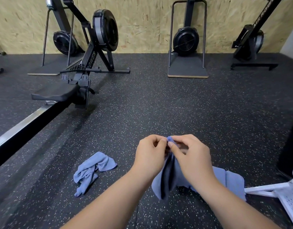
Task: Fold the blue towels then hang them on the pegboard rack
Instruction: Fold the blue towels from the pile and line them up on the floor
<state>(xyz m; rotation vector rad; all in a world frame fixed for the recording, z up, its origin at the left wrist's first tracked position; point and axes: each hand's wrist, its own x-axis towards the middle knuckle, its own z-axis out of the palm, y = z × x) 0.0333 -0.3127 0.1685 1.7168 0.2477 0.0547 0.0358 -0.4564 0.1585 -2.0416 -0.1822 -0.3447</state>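
Note:
Both hands hold one blue towel [175, 180] up in front of me, above the speckled black floor. My left hand [150, 152] and my right hand [190, 154] pinch its top edge side by side, fingertips almost touching. The cloth hangs down in loose folds beneath them, and its right part trails toward the floor behind my right forearm. A second blue towel [92, 171] lies crumpled on the floor to the left of my left forearm. The white pegboard rack [289, 199] shows at the lower right edge, only partly in view.
A rowing machine [86, 66] with its rail and seat stretches along the left. More black exercise machines [186, 40] stand against the chipboard wall at the back. A dark object [289, 146] stands at the right edge above the rack.

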